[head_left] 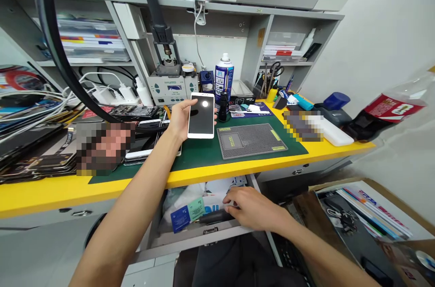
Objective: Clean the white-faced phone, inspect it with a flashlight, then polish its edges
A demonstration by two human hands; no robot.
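Note:
A white-framed phone (200, 117) with a dark screen is held up over the green mat (200, 155). My left hand (180, 117) grips it from the left and behind, fingertips showing at its right edge. Lower down, my right hand (249, 208) hangs over the open drawer (217, 235), its fingers bent over the contents; whether it holds anything is hidden. In the drawer are a blue and green card (186, 215), plastic bags and a dark long item. A grey perforated pad (251, 141) lies on the mat, right of the phone.
Stacked phones and parts (44, 155) fill the bench's left side. Behind the mat stand a blue spray can (224, 76) and a grey station (173, 89). A cola bottle (390, 112) leans at the right. A black cable (64, 65) arcs across the left. Below right is an open box (401, 196).

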